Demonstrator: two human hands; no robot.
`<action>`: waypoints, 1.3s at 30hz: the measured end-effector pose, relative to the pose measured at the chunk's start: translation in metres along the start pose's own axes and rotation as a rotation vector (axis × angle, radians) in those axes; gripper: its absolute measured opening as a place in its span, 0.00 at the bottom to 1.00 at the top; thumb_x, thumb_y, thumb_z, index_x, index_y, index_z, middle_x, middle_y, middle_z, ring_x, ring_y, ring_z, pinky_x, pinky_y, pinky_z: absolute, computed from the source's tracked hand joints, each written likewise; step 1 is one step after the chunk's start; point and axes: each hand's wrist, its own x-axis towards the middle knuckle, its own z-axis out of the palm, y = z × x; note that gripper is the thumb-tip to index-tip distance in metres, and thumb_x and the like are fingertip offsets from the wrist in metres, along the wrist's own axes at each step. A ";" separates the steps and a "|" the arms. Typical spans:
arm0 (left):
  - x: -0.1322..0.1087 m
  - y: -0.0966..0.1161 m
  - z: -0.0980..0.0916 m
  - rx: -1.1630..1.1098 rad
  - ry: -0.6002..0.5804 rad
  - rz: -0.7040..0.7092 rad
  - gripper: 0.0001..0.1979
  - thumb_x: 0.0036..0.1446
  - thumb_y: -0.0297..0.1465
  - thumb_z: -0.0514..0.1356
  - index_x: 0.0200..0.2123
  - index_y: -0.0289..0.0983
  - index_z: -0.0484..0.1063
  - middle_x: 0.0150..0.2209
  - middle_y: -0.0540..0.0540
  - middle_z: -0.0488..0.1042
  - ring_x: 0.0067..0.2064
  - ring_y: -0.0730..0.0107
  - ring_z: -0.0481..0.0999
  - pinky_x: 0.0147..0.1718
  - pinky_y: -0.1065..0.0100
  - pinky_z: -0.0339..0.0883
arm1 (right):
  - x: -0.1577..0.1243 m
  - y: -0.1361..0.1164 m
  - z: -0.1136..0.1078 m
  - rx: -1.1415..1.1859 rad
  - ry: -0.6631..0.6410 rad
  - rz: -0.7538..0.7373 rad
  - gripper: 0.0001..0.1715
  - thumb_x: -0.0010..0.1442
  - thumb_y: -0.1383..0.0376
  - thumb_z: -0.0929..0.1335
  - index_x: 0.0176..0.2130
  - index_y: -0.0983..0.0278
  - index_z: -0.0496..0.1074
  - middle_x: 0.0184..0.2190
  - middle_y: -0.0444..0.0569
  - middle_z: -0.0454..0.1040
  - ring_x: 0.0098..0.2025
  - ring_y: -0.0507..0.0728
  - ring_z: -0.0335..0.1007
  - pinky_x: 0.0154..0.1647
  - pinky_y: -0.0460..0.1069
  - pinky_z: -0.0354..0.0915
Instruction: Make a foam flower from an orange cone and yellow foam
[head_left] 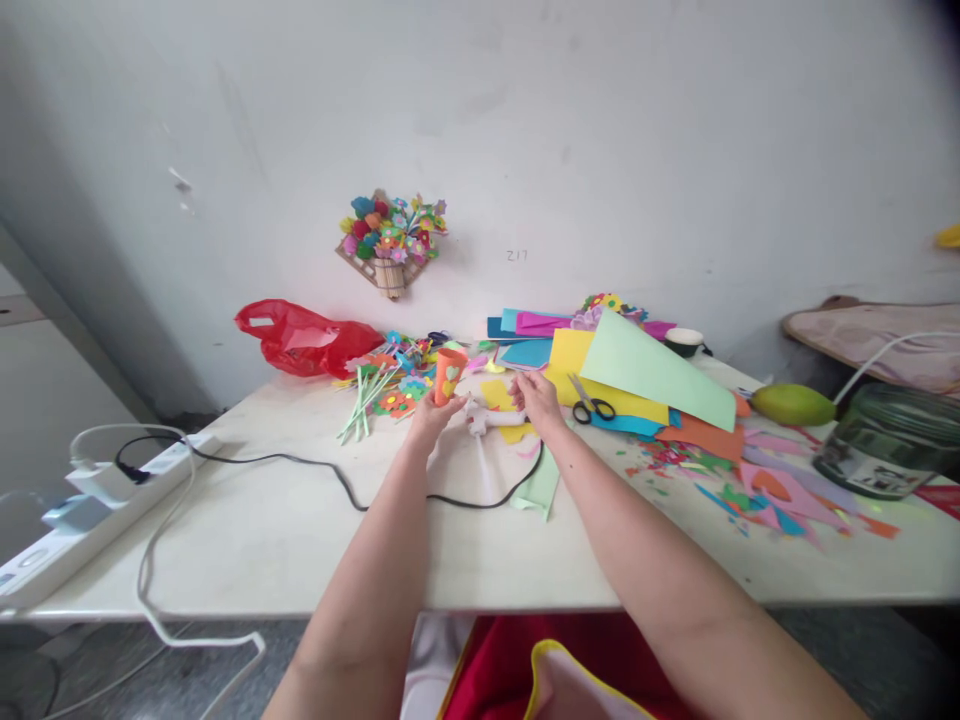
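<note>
My left hand [439, 408] is closed around the lower part of an orange foam-paper cone [450, 376] with yellow hearts on its side, held upright. Its wide mouth faces up. To its right, my right hand [535, 394] is closed with fingertips pinched together; what they hold, if anything, is too small to make out. A white glue gun [495, 417] lies on the table between and below the hands, its black cord running left. Yellow paper pieces [496, 395] lie behind it. Black-handled scissors [592, 405] rest on coloured sheets just right of my right hand.
A red plastic bag [307, 338], pale green sticks [367, 400] and foam flowers [396, 402] lie at left. A large light green sheet [656, 370], paper scraps [787, 495] and a glass jar [889, 440] are at right. A power strip [97, 515] sits at the left edge.
</note>
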 end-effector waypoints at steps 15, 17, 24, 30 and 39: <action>0.004 -0.017 -0.009 0.330 0.240 -0.043 0.20 0.51 0.50 0.52 0.26 0.38 0.63 0.19 0.52 0.61 0.23 0.72 0.61 0.24 0.71 0.52 | -0.004 0.013 0.004 -0.300 -0.027 -0.062 0.16 0.53 0.55 0.60 0.22 0.62 0.62 0.16 0.41 0.65 0.16 0.49 0.58 0.16 0.43 0.56; 0.003 -0.016 -0.011 0.461 0.340 -0.056 0.18 0.48 0.49 0.55 0.26 0.39 0.62 0.21 0.51 0.62 0.25 0.70 0.63 0.25 0.70 0.52 | -0.003 0.015 0.004 -0.356 -0.020 -0.095 0.16 0.54 0.55 0.59 0.22 0.62 0.63 0.16 0.42 0.66 0.16 0.50 0.59 0.17 0.44 0.57; 0.001 -0.012 -0.012 0.645 0.497 -0.159 0.20 0.45 0.48 0.60 0.38 0.42 0.67 0.32 0.47 0.73 0.36 0.62 0.72 0.29 0.69 0.56 | -0.004 0.016 0.003 -0.569 0.043 -0.205 0.19 0.57 0.55 0.58 0.22 0.61 0.64 0.18 0.44 0.69 0.21 0.52 0.65 0.24 0.46 0.59; 0.003 -0.017 -0.012 0.557 0.459 -0.093 0.20 0.45 0.50 0.58 0.32 0.40 0.67 0.26 0.49 0.71 0.30 0.66 0.71 0.28 0.69 0.57 | -0.005 0.016 0.002 -0.664 0.079 -0.240 0.19 0.58 0.57 0.58 0.23 0.61 0.68 0.21 0.46 0.72 0.25 0.53 0.67 0.26 0.46 0.58; -0.006 -0.007 -0.007 -0.150 0.068 -0.144 0.35 0.50 0.60 0.37 0.34 0.37 0.65 0.15 0.55 0.57 0.13 0.79 0.48 0.13 0.73 0.43 | -0.009 0.010 0.003 -0.737 0.090 -0.256 0.17 0.59 0.59 0.59 0.24 0.61 0.69 0.21 0.46 0.72 0.27 0.55 0.67 0.27 0.46 0.56</action>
